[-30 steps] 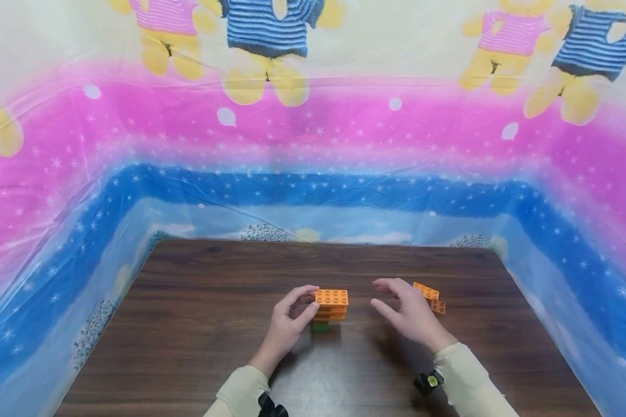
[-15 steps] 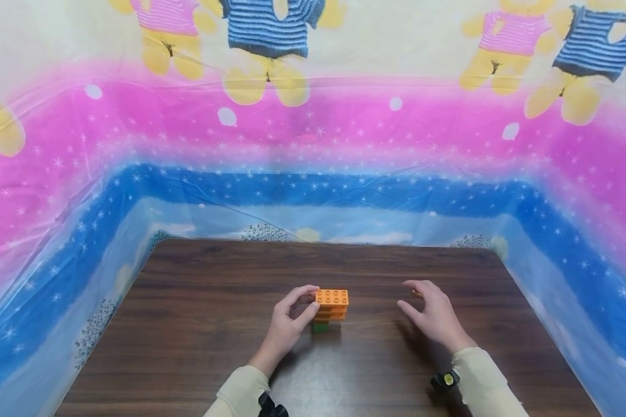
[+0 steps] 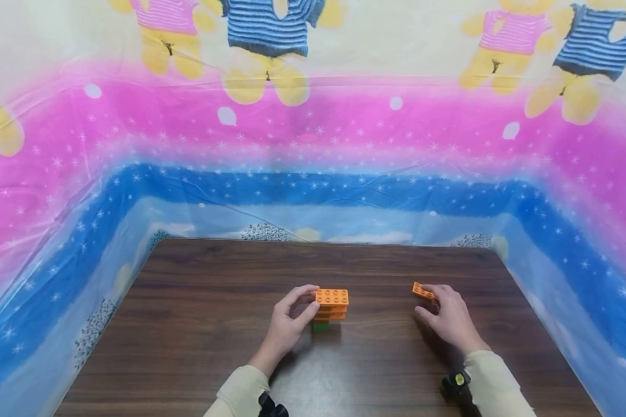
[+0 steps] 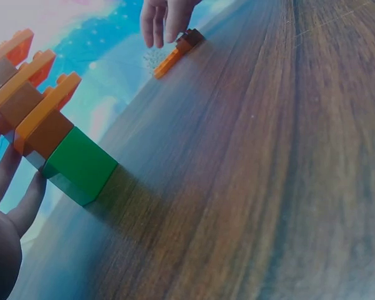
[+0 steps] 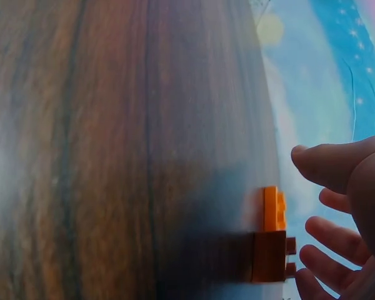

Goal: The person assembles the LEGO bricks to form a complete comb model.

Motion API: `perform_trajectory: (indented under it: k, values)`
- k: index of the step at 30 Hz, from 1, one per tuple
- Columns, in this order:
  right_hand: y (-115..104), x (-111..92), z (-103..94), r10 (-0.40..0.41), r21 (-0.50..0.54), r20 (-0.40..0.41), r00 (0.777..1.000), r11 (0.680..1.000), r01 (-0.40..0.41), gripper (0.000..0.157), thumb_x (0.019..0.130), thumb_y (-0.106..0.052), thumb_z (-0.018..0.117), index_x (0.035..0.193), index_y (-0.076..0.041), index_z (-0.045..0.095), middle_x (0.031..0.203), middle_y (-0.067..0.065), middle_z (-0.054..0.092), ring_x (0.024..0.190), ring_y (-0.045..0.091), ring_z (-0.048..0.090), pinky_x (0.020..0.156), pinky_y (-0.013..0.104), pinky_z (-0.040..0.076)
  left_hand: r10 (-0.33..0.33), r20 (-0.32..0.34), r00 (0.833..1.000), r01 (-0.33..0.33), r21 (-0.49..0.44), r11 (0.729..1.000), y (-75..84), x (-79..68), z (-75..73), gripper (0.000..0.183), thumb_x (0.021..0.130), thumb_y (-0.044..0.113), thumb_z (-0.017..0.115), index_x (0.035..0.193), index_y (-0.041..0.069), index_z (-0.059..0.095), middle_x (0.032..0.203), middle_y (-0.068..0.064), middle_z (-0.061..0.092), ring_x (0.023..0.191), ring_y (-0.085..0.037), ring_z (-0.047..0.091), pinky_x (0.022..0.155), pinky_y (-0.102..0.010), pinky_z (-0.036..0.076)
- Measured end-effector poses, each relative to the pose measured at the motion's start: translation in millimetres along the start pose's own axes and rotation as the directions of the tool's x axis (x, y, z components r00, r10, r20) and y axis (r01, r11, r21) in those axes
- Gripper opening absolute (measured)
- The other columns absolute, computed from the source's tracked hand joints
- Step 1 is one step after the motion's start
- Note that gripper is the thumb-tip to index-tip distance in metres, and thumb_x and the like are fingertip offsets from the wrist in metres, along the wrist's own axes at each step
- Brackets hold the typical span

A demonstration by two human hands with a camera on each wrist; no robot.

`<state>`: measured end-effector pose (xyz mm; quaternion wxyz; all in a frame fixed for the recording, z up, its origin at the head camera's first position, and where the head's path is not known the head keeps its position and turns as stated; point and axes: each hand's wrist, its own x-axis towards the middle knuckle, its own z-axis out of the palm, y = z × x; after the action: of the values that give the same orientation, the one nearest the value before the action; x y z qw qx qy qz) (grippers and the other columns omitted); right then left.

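Observation:
In the head view my left hand (image 3: 286, 325) grips the side of a tower of toy building bricks (image 3: 332, 297) between thumb and fingers. Orange bricks jut out in layers, and a green brick (image 4: 81, 165) forms the base on the table, as the left wrist view shows. My right hand (image 3: 451, 318) hovers over a loose pair of orange bricks, its fingers spread and nothing between them. One of that pair is a flat orange brick (image 5: 272, 209); beside it is a taller, shaded brick (image 5: 270, 256). The right hand partly hides them in the head view.
A dark wood-grain table (image 3: 214, 272) carries everything. Behind and around it hangs a printed cloth (image 3: 313, 185) in pink and blue, meeting the table's far edge. Each wrist wears a small black camera (image 3: 455, 382).
My right hand has moved right, away from the tower, to above the loose orange bricks. The left hand and the tower have stayed in place.

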<state>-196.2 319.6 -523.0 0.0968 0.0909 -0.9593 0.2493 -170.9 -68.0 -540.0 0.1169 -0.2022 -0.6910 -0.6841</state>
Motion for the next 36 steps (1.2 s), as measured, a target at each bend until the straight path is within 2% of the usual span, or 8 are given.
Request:
perform_trajectory:
  k: [5, 14, 23, 28, 36]
  values:
    - [5.0, -1.6, -1.8, 0.008, -0.006, -0.006, 1.000, 1.000, -0.008, 0.058, 0.090, -0.020, 0.084, 0.138, 0.003, 0.062, 0.133, 0.029, 0.059, 0.122, 0.049, 0.053, 0.103, 0.068, 0.044, 0.000, 0.003, 1.000, 0.000, 0.001, 1.000, 0.2, 0.3, -0.5, 0.034, 0.103, 0.006, 0.067, 0.136, -0.003, 0.063, 0.127, -0.013, 0.068, 0.115, -0.022, 0.068, 0.097, -0.037, 0.057]
    - [13.2, -5.9, -3.0, 0.050, -0.033, 0.025, 0.998, 0.998, -0.049, 0.059, 0.090, -0.019, 0.084, 0.139, 0.004, 0.061, 0.133, 0.028, 0.060, 0.122, 0.048, 0.054, 0.105, 0.069, 0.042, -0.003, -0.005, 1.000, 0.003, 0.001, 1.000, 0.5, 0.2, -0.2, 0.032, 0.102, 0.006, 0.068, 0.134, 0.010, 0.068, 0.126, -0.012, 0.069, 0.115, -0.021, 0.068, 0.096, -0.039, 0.058]
    - [15.4, -9.9, -4.9, 0.042, -0.045, 0.022, 0.999, 0.998, -0.041, 0.052, 0.089, -0.013, 0.085, 0.132, 0.007, 0.064, 0.125, 0.025, 0.064, 0.111, 0.041, 0.063, 0.098, 0.063, 0.051, 0.005, -0.006, 1.000, -0.005, 0.001, 1.000, 0.4, 0.7, 0.1, 0.032, 0.102, 0.006, 0.067, 0.134, 0.008, 0.067, 0.126, -0.013, 0.069, 0.115, -0.020, 0.068, 0.096, -0.040, 0.058]
    - [19.5, -12.0, -3.0, 0.034, -0.061, 0.000, 0.999, 0.998, -0.033, 0.047, 0.086, -0.012, 0.087, 0.126, 0.006, 0.068, 0.118, 0.022, 0.064, 0.102, 0.035, 0.062, 0.092, 0.060, 0.054, 0.004, -0.006, 1.000, -0.004, -0.004, 1.000, -0.2, 0.7, 0.4, 0.032, 0.102, 0.006, 0.067, 0.134, 0.009, 0.067, 0.127, -0.012, 0.068, 0.115, -0.020, 0.068, 0.097, -0.037, 0.058]
    - [23.8, -14.8, -2.6, 0.044, -0.088, 0.016, 0.999, 0.995, -0.042, 0.049, 0.086, -0.015, 0.088, 0.127, 0.004, 0.068, 0.108, 0.017, 0.066, 0.092, 0.029, 0.061, 0.085, 0.056, 0.056, 0.014, -0.006, 1.000, -0.014, -0.007, 1.000, 0.6, 1.6, 0.8, 0.032, 0.102, 0.004, 0.067, 0.134, 0.004, 0.067, 0.129, -0.013, 0.068, 0.116, -0.023, 0.067, 0.098, -0.034, 0.057]
